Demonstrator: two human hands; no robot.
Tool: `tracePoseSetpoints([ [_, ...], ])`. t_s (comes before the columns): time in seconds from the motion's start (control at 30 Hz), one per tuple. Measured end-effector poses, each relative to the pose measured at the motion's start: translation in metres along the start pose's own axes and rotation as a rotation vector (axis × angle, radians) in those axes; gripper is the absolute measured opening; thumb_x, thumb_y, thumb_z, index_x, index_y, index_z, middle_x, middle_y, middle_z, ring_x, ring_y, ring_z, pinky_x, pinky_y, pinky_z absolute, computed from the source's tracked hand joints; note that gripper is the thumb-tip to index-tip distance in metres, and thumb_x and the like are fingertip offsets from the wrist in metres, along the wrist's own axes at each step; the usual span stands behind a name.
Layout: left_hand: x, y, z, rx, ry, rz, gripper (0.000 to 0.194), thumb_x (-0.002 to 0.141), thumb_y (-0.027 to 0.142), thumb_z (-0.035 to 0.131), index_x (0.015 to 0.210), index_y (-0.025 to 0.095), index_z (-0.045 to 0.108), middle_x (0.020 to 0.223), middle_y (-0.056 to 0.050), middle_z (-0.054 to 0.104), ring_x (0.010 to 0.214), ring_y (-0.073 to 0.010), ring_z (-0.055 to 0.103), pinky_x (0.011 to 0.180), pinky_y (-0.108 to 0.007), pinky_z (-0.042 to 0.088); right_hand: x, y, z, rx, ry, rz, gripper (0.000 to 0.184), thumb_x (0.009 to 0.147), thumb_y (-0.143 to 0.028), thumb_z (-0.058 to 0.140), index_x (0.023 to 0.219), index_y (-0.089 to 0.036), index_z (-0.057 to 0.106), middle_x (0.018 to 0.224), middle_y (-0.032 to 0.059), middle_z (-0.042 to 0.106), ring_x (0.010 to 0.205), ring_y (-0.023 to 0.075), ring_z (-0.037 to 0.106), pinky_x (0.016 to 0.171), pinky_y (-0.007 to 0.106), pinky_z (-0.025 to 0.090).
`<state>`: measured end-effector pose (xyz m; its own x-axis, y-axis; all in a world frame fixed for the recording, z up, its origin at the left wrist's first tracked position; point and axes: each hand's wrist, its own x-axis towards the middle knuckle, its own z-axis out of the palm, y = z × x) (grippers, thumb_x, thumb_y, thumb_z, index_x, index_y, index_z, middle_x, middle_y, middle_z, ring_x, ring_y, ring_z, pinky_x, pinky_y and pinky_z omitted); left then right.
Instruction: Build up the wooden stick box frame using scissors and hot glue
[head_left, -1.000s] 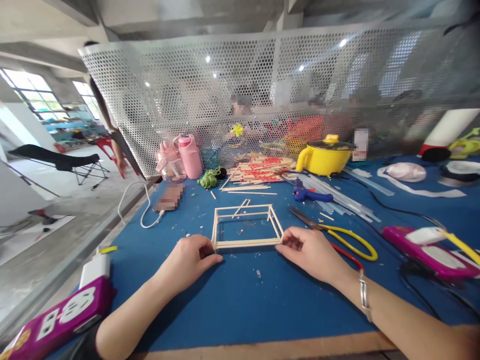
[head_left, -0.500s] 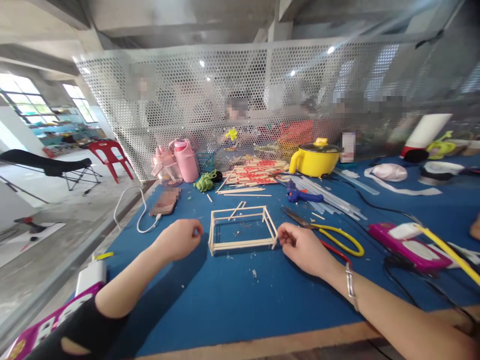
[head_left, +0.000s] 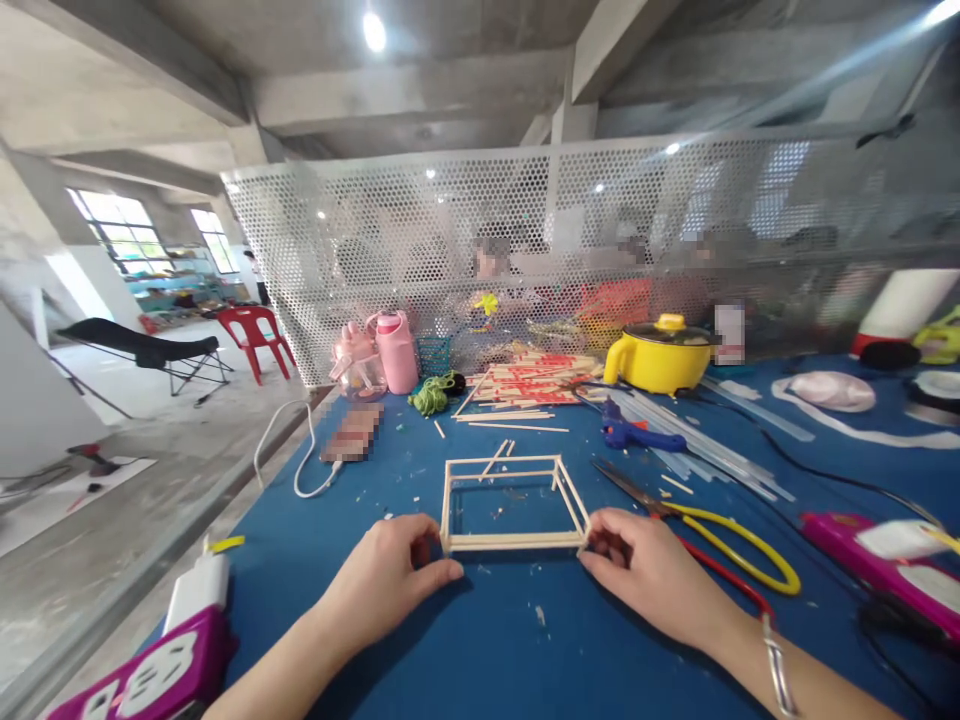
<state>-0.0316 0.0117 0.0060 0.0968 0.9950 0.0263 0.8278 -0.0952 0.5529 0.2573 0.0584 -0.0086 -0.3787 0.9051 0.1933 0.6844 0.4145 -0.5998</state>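
A box-shaped frame of thin wooden sticks [head_left: 514,541] stands on the blue tabletop in front of me. My left hand [head_left: 390,570] is at its near left corner, the fingers curled behind the post and the thumb in front. At the near right corner, my right hand [head_left: 645,570] pinches the post between thumb and fingers. Scissors [head_left: 720,540] with one yellow and one red handle lie just beyond my right hand. Two short loose sticks [head_left: 493,460] show at the far side of the frame.
Behind are a stick pile [head_left: 532,380], green yarn [head_left: 431,396], a pink bottle [head_left: 397,355], a phone [head_left: 352,435] and a yellow pot [head_left: 664,358]. A blue glue gun [head_left: 637,432] and clear glue sticks [head_left: 705,450] lie right. Purple power strips [head_left: 870,560] flank me. A perforated screen [head_left: 525,230] stands behind.
My left hand has moved right, from beside the frame onto its near left corner. My right hand stays at the right corner. The camera view has tilted up and shifted left.
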Motion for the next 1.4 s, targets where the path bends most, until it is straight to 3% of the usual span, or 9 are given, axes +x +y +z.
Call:
tracePoseSetpoints([
  [0.3,-0.004,0.0,-0.002,0.072,0.037,0.058,0.029,0.081,0.048,0.055,0.077,0.021,0.066,0.07,-0.001,0.065,0.062,-0.0156,0.055,0.058,-0.025,0.034,0.0,0.001,0.001,-0.018,0.017,-0.066,0.016,0.081,-0.032,0.056,0.069,-0.021,0.055,0.064,-0.0003,0.059,0.058,0.0144,0.053,0.056,0.026,0.042],
  [0.47,-0.002,-0.002,0.001,0.098,-0.011,0.078,0.031,0.084,0.047,0.052,0.073,0.02,0.063,0.066,0.0,0.063,0.059,-0.0147,0.052,0.056,-0.025,0.032,0.0,0.0,0.001,-0.025,-0.007,-0.063,0.018,0.082,-0.034,0.055,0.069,-0.021,0.056,0.066,0.0004,0.06,0.058,0.0145,0.054,0.055,0.026,0.042],
  [0.73,-0.003,-0.002,0.004,0.117,0.02,0.12,0.032,0.089,0.042,0.045,0.07,0.019,0.058,0.066,-0.001,0.061,0.059,-0.0135,0.05,0.057,-0.024,0.032,0.0,0.002,0.0,-0.019,-0.009,-0.071,0.018,0.085,-0.034,0.053,0.074,-0.022,0.059,0.072,0.0023,0.065,0.064,0.0161,0.058,0.061,0.027,0.044],
  [1.4,0.0,-0.001,0.008,0.093,0.043,0.12,0.031,0.089,0.038,0.046,0.067,0.018,0.053,0.064,0.0,0.058,0.057,-0.0121,0.048,0.056,-0.023,0.031,0.002,0.002,-0.002,0.002,-0.044,-0.073,0.02,0.086,-0.034,0.052,0.072,-0.021,0.056,0.07,0.0004,0.061,0.065,0.0155,0.056,0.062,0.027,0.041],
])
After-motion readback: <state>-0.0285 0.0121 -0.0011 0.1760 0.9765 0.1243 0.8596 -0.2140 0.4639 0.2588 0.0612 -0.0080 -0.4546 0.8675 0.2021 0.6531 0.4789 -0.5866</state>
